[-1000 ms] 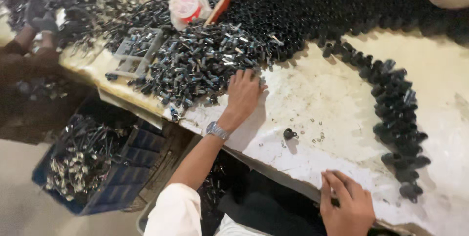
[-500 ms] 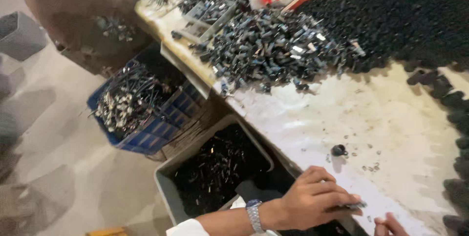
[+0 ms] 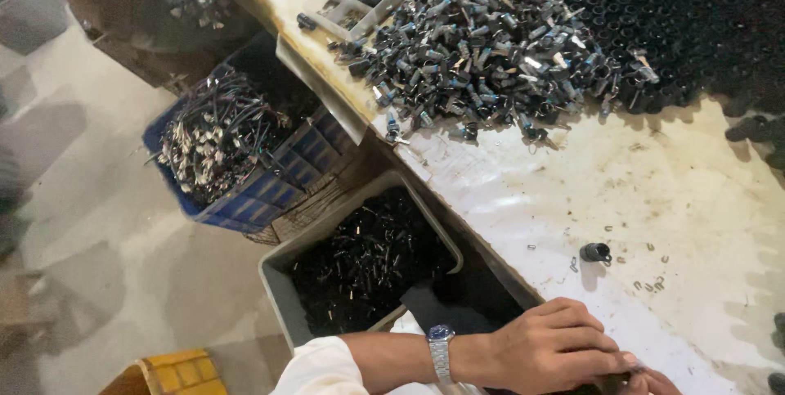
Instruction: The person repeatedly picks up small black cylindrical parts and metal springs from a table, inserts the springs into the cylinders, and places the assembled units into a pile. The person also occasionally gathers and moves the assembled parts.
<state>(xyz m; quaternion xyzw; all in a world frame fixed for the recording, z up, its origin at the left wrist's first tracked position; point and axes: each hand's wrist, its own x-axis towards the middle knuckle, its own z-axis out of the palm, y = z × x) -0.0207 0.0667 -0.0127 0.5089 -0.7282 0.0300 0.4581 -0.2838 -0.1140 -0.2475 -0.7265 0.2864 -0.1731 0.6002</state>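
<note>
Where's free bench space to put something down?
Bare white tabletop between the heap of small metal parts and the left hand, apart from one small black cap and a few loose clips. Crowded: top edge, under black parts.

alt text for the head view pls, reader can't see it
At the near edge of a stained white worktable, the person's left hand, wristwatch on, meets the right hand fingertip to fingertip. A heap of small dark metal parts lies further back; a grey bin and blue crate of parts sit on the floor.
</note>
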